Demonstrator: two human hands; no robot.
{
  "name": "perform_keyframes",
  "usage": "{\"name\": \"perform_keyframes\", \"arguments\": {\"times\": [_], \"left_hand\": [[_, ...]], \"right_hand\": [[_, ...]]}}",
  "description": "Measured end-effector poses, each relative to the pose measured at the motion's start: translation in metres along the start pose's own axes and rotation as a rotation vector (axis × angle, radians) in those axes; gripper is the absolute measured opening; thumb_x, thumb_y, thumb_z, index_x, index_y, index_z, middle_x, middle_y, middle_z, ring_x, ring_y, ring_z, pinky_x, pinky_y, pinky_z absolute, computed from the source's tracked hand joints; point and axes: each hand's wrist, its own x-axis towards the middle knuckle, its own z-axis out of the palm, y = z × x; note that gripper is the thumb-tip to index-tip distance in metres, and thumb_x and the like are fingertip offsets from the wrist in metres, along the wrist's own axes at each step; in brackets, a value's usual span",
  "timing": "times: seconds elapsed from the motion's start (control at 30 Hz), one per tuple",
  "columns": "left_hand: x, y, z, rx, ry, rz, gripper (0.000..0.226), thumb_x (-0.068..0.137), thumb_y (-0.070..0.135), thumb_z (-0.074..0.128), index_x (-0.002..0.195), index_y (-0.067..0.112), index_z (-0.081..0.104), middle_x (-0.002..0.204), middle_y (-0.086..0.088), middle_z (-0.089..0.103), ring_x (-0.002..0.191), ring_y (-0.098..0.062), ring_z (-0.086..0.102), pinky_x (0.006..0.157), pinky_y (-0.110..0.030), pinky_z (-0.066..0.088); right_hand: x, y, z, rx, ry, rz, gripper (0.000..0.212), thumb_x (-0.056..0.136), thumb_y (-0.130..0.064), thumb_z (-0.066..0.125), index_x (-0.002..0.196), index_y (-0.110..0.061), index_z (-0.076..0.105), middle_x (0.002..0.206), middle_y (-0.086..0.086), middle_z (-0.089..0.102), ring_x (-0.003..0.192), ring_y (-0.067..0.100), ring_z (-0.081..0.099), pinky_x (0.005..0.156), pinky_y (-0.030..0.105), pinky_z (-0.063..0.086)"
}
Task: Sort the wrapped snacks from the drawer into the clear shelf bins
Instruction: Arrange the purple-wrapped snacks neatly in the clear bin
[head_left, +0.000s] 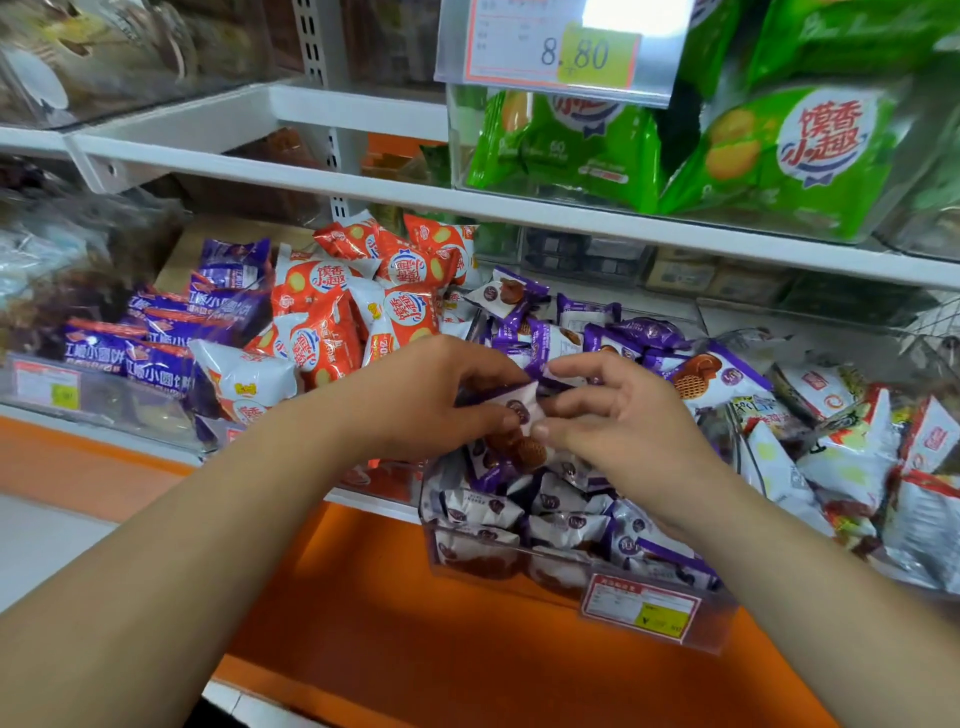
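Note:
A clear shelf bin (519, 577) in the middle holds many small purple-and-white wrapped snacks (566, 525) with a waffle picture. My left hand (431, 400) and my right hand (618, 415) meet just above this bin. Both pinch the same purple-and-white packet (514, 405), the left from its left side, the right from its right side. The packet's lower part is hidden behind my fingers. More of the same packets pile up behind my hands (644, 338).
Orange-and-white snack packs (353, 301) and purple packs (171, 338) fill bins to the left. White mixed packs (857, 452) lie to the right. Green bags (779, 150) sit in a bin on the white shelf above, under a price tag (566, 47). An orange ledge (415, 623) runs below.

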Motion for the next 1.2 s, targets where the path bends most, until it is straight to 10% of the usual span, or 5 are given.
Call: {"name": "perform_keyframes", "arguments": {"times": [0.17, 0.4, 0.7, 0.9, 1.2], "left_hand": [[-0.001, 0.003, 0.001, 0.104, -0.087, -0.015, 0.055, 0.087, 0.048, 0.075, 0.137, 0.045, 0.051, 0.1, 0.02, 0.061, 0.081, 0.006, 0.06, 0.069, -0.019, 0.05], [0.0, -0.004, 0.003, 0.178, -0.067, 0.049, 0.021, 0.083, 0.041, 0.08, 0.1, 0.036, 0.069, 0.095, 0.012, 0.063, 0.084, -0.003, 0.057, 0.075, -0.034, 0.053], [-0.001, -0.005, -0.008, 0.22, -0.051, 0.029, 0.022, 0.082, 0.037, 0.083, 0.101, 0.034, 0.071, 0.097, 0.019, 0.067, 0.089, -0.001, 0.063, 0.08, -0.033, 0.057], [0.002, 0.003, 0.001, 0.359, -0.073, 0.078, 0.03, 0.086, 0.036, 0.075, 0.115, 0.039, 0.07, 0.113, 0.014, 0.068, 0.095, -0.005, 0.061, 0.084, -0.027, 0.051], [0.014, -0.001, 0.018, 0.524, -0.195, 0.127, 0.016, 0.082, 0.04, 0.075, 0.096, 0.033, 0.075, 0.092, 0.017, 0.071, 0.085, -0.003, 0.047, 0.098, -0.036, 0.048]], "right_hand": [[-0.002, 0.004, 0.002, -0.075, 0.031, -0.12, 0.035, 0.082, -0.008, 0.084, 0.108, -0.026, 0.067, 0.09, -0.009, 0.078, 0.084, 0.009, 0.073, 0.078, 0.024, 0.057], [-0.002, 0.007, 0.001, -0.357, 0.021, -0.13, 0.013, 0.089, -0.032, 0.077, 0.087, -0.023, 0.068, 0.075, -0.003, 0.073, 0.069, 0.011, 0.07, 0.065, 0.028, 0.057], [-0.005, 0.007, -0.009, -0.572, -0.384, -0.056, 0.05, 0.088, -0.063, 0.065, 0.067, -0.018, 0.073, 0.053, -0.001, 0.05, 0.05, 0.019, 0.044, 0.051, 0.033, 0.037], [-0.012, 0.026, 0.012, -0.78, -0.281, -0.063, 0.03, 0.087, -0.052, 0.074, 0.11, -0.033, 0.079, 0.102, -0.016, 0.076, 0.089, 0.003, 0.068, 0.084, 0.031, 0.058], [-0.011, 0.036, 0.014, -0.719, -0.255, -0.089, 0.005, 0.093, -0.033, 0.07, 0.091, -0.032, 0.075, 0.086, -0.011, 0.073, 0.075, 0.01, 0.069, 0.075, 0.039, 0.06]]}}
